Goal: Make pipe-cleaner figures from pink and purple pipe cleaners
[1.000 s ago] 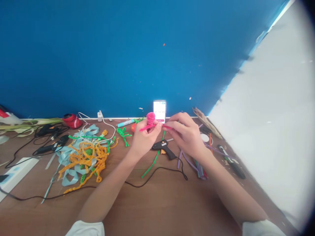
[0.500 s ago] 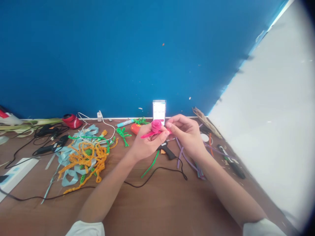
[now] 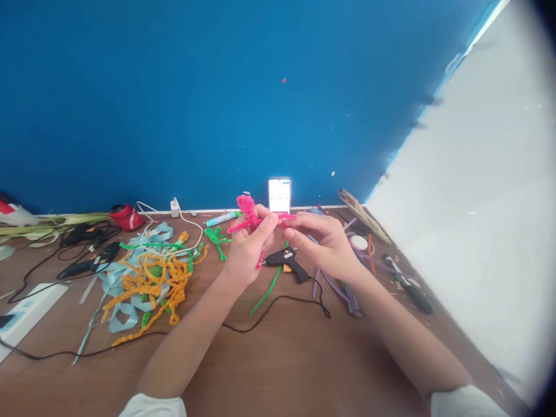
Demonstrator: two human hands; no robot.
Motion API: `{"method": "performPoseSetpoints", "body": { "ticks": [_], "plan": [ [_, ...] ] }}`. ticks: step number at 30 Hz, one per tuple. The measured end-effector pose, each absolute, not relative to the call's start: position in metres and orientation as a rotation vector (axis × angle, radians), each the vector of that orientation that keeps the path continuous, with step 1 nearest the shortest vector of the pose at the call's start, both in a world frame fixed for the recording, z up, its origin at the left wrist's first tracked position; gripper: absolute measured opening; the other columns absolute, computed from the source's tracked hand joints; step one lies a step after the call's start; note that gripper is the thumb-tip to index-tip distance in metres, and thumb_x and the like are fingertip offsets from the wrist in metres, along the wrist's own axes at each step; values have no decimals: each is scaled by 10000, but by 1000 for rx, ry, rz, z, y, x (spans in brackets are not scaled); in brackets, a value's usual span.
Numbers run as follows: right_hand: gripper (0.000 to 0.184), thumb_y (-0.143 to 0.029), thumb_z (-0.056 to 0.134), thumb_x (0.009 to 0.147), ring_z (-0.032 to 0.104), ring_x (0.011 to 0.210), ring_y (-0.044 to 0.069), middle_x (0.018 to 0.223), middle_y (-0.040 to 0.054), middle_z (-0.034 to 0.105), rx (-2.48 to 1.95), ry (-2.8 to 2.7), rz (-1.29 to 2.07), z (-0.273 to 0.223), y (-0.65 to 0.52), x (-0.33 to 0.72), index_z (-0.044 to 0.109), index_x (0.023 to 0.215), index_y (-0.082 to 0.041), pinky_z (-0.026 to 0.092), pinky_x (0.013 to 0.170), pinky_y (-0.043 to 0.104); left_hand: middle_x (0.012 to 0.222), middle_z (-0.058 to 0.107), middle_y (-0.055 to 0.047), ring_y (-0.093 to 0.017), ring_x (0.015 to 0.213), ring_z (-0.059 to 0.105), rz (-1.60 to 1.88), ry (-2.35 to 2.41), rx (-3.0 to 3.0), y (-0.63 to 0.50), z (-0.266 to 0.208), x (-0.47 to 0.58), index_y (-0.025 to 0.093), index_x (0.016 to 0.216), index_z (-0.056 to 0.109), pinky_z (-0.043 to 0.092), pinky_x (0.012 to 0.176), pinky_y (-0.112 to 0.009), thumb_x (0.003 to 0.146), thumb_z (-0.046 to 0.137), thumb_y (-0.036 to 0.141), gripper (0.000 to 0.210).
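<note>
My left hand [image 3: 252, 249] pinches a bright pink pipe-cleaner figure [image 3: 245, 208] between thumb and fingers. Its coiled top sticks up, one pink strand points left, and another hangs below the palm. The middle is hidden by my fingers. A further pink strand reaches right past my left thumb. My right hand [image 3: 324, 240] is at that strand's end, index finger against it and thumb a little apart below. Under my hands lies a black glue gun [image 3: 289, 260] with a green pipe cleaner [image 3: 270, 292] beside it.
Orange pipe cleaners [image 3: 163, 278] tangle with pale blue ribbon [image 3: 124, 315] at left, near a white power strip [image 3: 32, 318]. A lit phone [image 3: 279, 194] leans on the blue wall. Purple pipe cleaners [image 3: 334, 286] and a black-handled tool [image 3: 408, 284] lie right. The glue gun's cord crosses the table.
The pink figure has tipped, its coiled top now further left and higher. My left hand has turned with it, and my right thumb and index finger have spread apart.
</note>
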State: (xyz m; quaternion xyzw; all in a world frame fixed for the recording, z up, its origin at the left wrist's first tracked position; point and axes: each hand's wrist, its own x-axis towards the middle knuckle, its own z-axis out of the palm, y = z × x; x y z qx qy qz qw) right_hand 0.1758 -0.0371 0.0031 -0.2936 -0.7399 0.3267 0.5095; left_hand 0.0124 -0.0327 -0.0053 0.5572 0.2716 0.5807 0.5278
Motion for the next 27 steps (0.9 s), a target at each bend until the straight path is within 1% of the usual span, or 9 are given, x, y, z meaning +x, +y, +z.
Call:
{"method": "performPoseSetpoints", "body": {
  "ticks": [3,6,9,11,15,18,22,25,27],
  "plan": [
    [107,-257,595,939,573,687,145,779,19,669,-766,-1890,442,0,-39,173,694,925,-219,444,636,291,548,399,60,-80,485,337,1508,827,1455,-33,-4,14,211,768,524,298,486,-244,897,621,415,260],
    [125,-183,531,946,537,660,143,757,26,621,-813,-1976,159,-4,-39,174,653,935,-208,404,612,292,623,508,28,-96,555,438,1648,1016,1662,-33,-6,16,198,774,586,364,541,-251,900,617,372,217],
    [138,-159,509,939,528,677,160,748,37,599,-868,-2018,-36,-6,-38,176,636,918,-208,386,617,306,580,464,39,-96,527,402,1691,1155,1880,-31,-9,16,192,761,597,339,533,-258,915,592,325,204],
    [136,-155,510,936,524,680,164,736,35,594,-879,-2009,-65,-3,-38,178,631,906,-209,387,629,315,557,430,46,-94,516,385,1657,1187,2027,-28,-9,13,191,729,571,326,537,-262,919,575,295,217],
    [122,-192,559,921,491,614,140,673,2,573,-869,-1900,194,8,-40,182,631,824,-213,373,593,305,560,435,48,-87,507,380,1368,968,2166,-22,-1,0,188,713,554,315,517,-251,907,579,272,213],
    [157,-260,615,905,489,604,128,661,-10,580,-849,-1785,610,12,-38,186,638,760,-206,370,571,290,572,430,50,-84,506,367,1159,830,2106,-20,6,-11,187,735,581,301,501,-243,888,605,277,180],
    [185,-325,678,874,502,626,123,679,-12,585,-726,-1717,1118,8,-31,193,650,748,-193,391,588,282,594,464,32,-94,520,383,953,687,1967,-24,8,-13,191,743,603,294,491,-248,874,620,316,182],
    [189,-368,686,878,505,610,121,680,-18,582,-646,-1705,1162,4,-27,196,661,786,-205,408,578,278,625,478,16,-101,547,401,1021,612,1820,-27,4,-4,192,714,583,313,505,-260,853,645,373,237],
    [128,-357,670,896,543,646,133,735,-8,610,-667,-1709,971,2,-26,196,681,905,-230,440,605,287,597,425,33,-86,513,352,1086,610,1657,-27,0,3,196,713,550,279,482,-255,848,650,412,273]
  ]
}}
